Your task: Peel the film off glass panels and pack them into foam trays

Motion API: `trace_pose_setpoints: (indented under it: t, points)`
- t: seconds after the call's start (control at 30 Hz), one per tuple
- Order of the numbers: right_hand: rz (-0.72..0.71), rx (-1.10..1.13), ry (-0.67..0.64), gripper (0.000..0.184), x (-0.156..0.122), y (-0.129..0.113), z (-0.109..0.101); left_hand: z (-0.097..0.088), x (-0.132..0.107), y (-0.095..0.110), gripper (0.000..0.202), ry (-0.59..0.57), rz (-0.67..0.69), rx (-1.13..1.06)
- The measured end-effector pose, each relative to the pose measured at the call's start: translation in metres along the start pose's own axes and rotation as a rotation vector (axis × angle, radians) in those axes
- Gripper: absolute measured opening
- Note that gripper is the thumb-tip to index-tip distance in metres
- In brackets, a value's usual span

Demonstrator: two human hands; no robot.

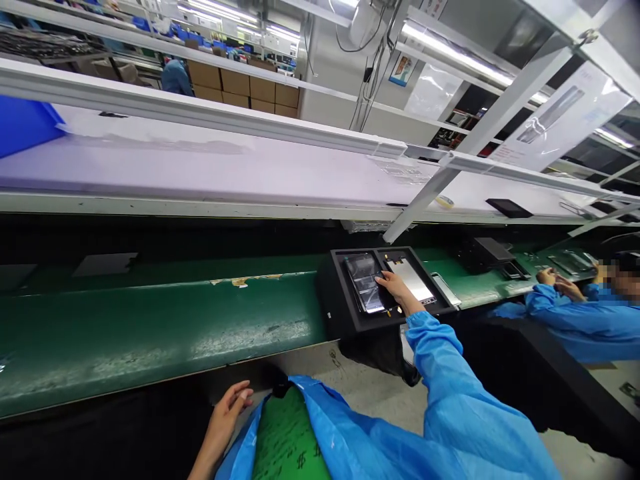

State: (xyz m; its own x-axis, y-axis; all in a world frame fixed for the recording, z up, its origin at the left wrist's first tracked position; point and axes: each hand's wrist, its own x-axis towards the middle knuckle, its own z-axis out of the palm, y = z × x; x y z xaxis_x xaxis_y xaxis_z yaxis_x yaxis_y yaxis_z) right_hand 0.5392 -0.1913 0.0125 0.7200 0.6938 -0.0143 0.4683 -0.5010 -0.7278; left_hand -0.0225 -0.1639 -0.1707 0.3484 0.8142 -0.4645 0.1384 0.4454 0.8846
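My right hand (396,288) reaches over a black foam box (327,293). Its fingers are closed at the right edge of a dark, glossy flat screen panel (364,275), which lies in the left recess and reflects the lights. In the right recess, beside my wrist, sits a silver-white panel (411,279) with small gold-coloured tabs at its edges. My left hand (229,417) hangs low in front of my body, below the bench edge. Its fingers are loosely bent and apart, with nothing in them.
The box stands on a green bench (165,327) with a worn edge. Right of it lies a thin white-silver panel (445,289). Further right are a black box (485,253) and a co-worker in blue sleeves (565,307). A slanted white post (425,200) rises behind.
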Motion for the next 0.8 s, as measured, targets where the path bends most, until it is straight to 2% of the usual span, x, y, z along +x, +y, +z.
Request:
trace_pose_setpoints:
  t: [0.3, 0.43, 0.5, 0.67, 0.73, 0.8]
  points:
    - [0.076, -0.258, 0.016, 0.069, -0.001, 0.006, 0.014, -0.009, -0.005, -0.017, 0.078, 0.035, -0.019, -0.014]
    - [0.067, -0.5, -0.092, 0.099, -0.017, -0.004, 0.036, -0.01, -0.006, -0.027, 0.08, 0.038, -0.036, -0.044]
    - [0.088, -0.6, -0.147, 0.106, -0.024, -0.013, 0.045, -0.011, -0.008, -0.031, 0.081, 0.026, -0.044, -0.067]
    - [0.098, -0.717, -0.143, 0.1, -0.036, -0.037, 0.041, -0.013, -0.015, -0.04, 0.077, 0.043, -0.042, -0.082]
    - [-0.017, -0.726, -0.047, 0.093, -0.043, -0.049, 0.039, -0.015, -0.02, -0.044, 0.074, 0.053, -0.035, -0.097]
    - [-0.243, -0.634, 0.095, 0.082, -0.049, -0.065, 0.052, -0.017, -0.025, -0.048, 0.073, 0.073, -0.031, -0.114]
